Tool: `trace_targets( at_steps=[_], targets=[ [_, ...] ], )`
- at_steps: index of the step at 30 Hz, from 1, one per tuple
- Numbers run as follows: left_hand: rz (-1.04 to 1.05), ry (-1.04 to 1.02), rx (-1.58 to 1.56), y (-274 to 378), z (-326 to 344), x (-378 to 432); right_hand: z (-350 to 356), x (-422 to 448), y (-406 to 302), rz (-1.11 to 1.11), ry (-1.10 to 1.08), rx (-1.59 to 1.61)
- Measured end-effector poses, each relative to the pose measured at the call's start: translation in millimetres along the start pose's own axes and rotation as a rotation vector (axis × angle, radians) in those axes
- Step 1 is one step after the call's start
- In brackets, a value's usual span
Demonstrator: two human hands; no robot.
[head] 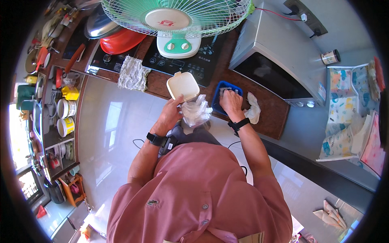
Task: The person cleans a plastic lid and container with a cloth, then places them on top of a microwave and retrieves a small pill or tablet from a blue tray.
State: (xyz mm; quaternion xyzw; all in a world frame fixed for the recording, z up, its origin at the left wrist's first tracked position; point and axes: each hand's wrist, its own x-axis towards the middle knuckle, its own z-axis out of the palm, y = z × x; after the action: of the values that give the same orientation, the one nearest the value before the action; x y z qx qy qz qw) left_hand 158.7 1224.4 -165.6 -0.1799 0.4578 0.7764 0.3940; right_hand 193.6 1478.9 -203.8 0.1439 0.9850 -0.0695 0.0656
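Observation:
My left hand (169,114) grips a small plastic box whose cream hinged lid (183,85) is flipped back towards the counter. Crumpled clear plastic bags (197,110) bulge from the top of the box, covering most of its body. My right hand (231,102) reaches into a blue plastic basket (216,104) at the counter's front edge. Its fingers are bent down among greyish pieces inside, and whether they grasp anything is hidden. Just right of that hand lies a crumpled white cloth (253,108).
A green-and-white electric fan (179,45) stands on a black induction cooker (209,59). A microwave oven (273,76) sits at the right. Left along the counter are a rag (133,74) and a red pan (118,42). Shelves with tubs (66,108) line the left side.

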Motion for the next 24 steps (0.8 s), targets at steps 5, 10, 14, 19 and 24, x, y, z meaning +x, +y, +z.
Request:
trace_targets(
  at_steps=[5, 10, 14, 19, 24],
  targets=[
    [0.018, -0.019, -0.004, -4.7, -11.8, 3.2, 10.9, 2.8, 4.0, 0.05, -0.071, 0.033],
    [0.009, 0.015, -0.009, 0.7, -13.7, -1.9, -8.6, -3.3, 13.6, 0.099, 0.315, 0.411],
    [0.002, 0.018, -0.006, 2.8, -11.2, 0.9, -56.1, -21.2, -10.2, -0.185, 0.517, 0.531],
    [-0.005, -0.019, 0.018, 4.9, -6.2, 2.7, -75.5, -46.5, -50.4, -0.666, 0.386, 0.369],
    [0.022, -0.024, 0.008, 5.0, -3.5, 3.2, -86.1, -58.5, -55.8, -0.727, 0.193, 0.41]
  ],
)
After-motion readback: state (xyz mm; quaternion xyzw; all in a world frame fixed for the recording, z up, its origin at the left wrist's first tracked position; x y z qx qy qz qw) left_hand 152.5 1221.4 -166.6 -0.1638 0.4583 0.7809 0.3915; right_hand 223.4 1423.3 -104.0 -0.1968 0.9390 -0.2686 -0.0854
